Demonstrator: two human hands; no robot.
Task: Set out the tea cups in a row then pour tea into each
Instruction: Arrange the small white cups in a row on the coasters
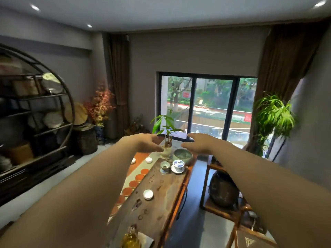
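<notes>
Both hands out over table's (161, 199) far end, left hand (148, 143) and right hand (195, 143) loosely spread, holding nothing; cups (148, 194) scattered, well apart, no row yet, likely light, brittle, slick porcelain, so pinch at rim.

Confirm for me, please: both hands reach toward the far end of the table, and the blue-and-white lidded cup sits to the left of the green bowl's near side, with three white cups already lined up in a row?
Not quite: the head view shows the white cups scattered, not in a row. One cup sits near, another far. The left hand and right hand do reach toward the table's far end, and the lidded cup sits by the green bowl.
</notes>
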